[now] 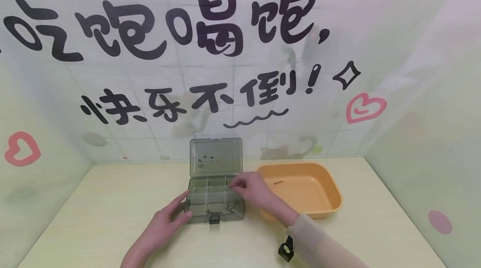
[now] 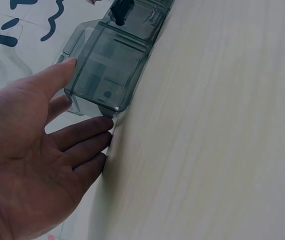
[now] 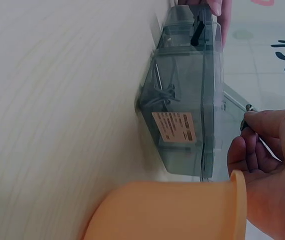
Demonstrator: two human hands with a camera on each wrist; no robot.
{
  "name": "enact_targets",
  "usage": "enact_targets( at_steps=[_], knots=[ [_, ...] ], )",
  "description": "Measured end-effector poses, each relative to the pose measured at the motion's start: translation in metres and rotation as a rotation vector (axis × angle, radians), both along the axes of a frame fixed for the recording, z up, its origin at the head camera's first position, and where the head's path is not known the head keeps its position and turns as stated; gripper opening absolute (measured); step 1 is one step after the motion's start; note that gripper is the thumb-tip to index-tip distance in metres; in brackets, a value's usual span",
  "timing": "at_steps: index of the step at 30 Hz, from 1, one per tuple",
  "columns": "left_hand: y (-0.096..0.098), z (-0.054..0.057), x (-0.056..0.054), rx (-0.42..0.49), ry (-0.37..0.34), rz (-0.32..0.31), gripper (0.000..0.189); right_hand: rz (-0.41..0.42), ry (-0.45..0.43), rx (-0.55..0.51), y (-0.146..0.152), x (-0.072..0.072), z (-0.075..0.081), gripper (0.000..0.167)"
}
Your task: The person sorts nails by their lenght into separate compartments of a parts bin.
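A translucent grey compartment box [image 1: 197,208] stands on the table with its lid [image 1: 216,157] raised at the back. My left hand [image 1: 163,224] lies along the box's left end. Its thumb [image 2: 62,75] touches the rim and the other fingers stay fairly straight beside the wall. Over the back right compartment, my right hand [image 1: 255,190] pinches a small metal screw [image 3: 250,107] between thumb and fingertips, mostly hidden by them. Several silver screws [image 1: 231,208] lie in the front right compartment. Another screw [image 1: 278,183] rests in the orange tray [image 1: 335,193].
The tray stands close to the box's right side, under my right forearm. A black latch [image 1: 214,218] hangs at the box's front. A printed wall [image 1: 300,134] with black lettering rises behind the pale wood table [image 1: 97,213]. A black strap piece [image 1: 286,249] hangs by my right sleeve.
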State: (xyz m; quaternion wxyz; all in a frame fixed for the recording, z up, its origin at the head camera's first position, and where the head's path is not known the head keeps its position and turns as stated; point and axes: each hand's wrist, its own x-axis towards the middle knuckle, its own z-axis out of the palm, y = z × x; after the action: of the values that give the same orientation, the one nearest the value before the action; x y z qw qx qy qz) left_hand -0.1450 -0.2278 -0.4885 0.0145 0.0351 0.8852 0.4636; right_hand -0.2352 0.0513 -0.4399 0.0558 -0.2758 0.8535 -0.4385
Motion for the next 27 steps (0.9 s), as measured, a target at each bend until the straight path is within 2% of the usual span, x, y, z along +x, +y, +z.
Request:
enact_targets(
  at_steps=[11,17,27],
  knots=[
    [0.0,-0.001,0.0,-0.003,0.004,0.011,0.065,0.001,-0.02,0.049,-0.02,0.006,0.0,0.011],
    [0.001,-0.001,0.0,-0.01,0.006,0.009,0.065,0.008,-0.025,0.039,-0.024,0.008,-0.004,0.009],
    [0.001,0.001,0.0,-0.006,0.005,0.011,0.065,0.027,-0.021,0.042,-0.033,0.012,-0.001,0.009]
  ],
)
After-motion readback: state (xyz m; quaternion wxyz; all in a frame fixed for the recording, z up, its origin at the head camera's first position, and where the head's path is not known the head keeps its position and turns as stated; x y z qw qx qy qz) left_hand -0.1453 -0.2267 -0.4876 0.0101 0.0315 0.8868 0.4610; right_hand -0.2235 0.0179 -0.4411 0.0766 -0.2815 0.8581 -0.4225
